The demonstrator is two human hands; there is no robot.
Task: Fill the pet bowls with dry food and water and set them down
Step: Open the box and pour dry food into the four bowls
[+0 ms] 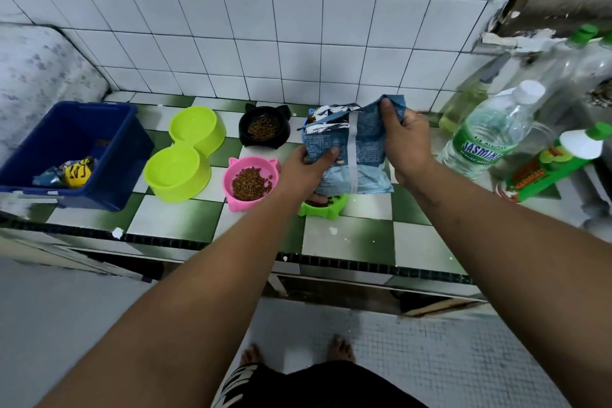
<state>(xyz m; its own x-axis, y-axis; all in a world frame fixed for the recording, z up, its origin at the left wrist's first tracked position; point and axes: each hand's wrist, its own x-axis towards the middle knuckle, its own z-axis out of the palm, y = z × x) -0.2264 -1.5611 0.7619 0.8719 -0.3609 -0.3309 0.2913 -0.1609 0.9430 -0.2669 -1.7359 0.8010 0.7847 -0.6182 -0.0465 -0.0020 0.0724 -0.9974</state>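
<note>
Bag: my food bag (351,149) hangs over the green bowl (326,207) and hides most of it. Its long axis is near upright, with the torn mouth on top, leaning left.
Left hand (304,169): grips the bag's lower left edge, thumb across its face.
Right hand (407,142): pinches the top right corner.
Edges: the green bowl sits close to the surface's (347,235) front rim.
Sides: pink bowl (251,182) just left, water bottle (486,136) near right.
Room: open tiles lie right of the green bowl.
</note>
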